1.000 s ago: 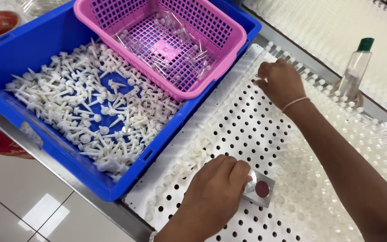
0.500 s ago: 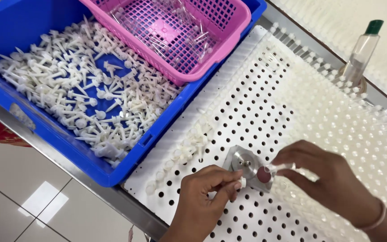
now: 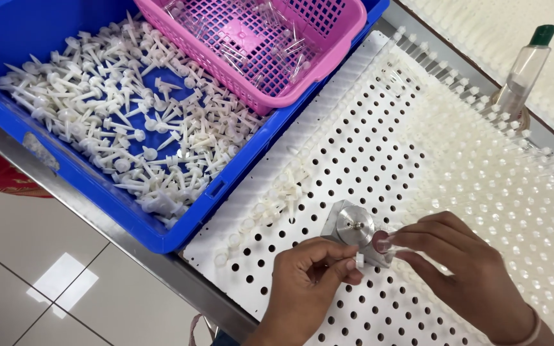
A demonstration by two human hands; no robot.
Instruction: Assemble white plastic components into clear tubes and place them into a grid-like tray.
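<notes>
A small round metal fixture [image 3: 352, 225] stands on the white perforated board [image 3: 367, 154] near its front edge. My left hand [image 3: 309, 285] is just in front of the fixture and pinches a small white plastic pin [image 3: 359, 259] between thumb and forefinger. My right hand [image 3: 466, 272] comes in from the right. Its fingertips are closed on what looks like a small clear piece [image 3: 385, 251] right beside the fixture. The two hands' fingertips almost touch.
A blue crate [image 3: 181, 240] heaped with white plastic pins [image 3: 129, 128] sits to the left, with a pink basket [image 3: 344, 38] of clear tubes resting on it. Rows of white pins fill the board's right side [image 3: 501, 186]. A clear bottle with a green cap [image 3: 524, 70] stands at the far right.
My right hand came back from the board's far edge to the fixture. My left hand lifted off the fixture and now pinches a white pin in front of it.
</notes>
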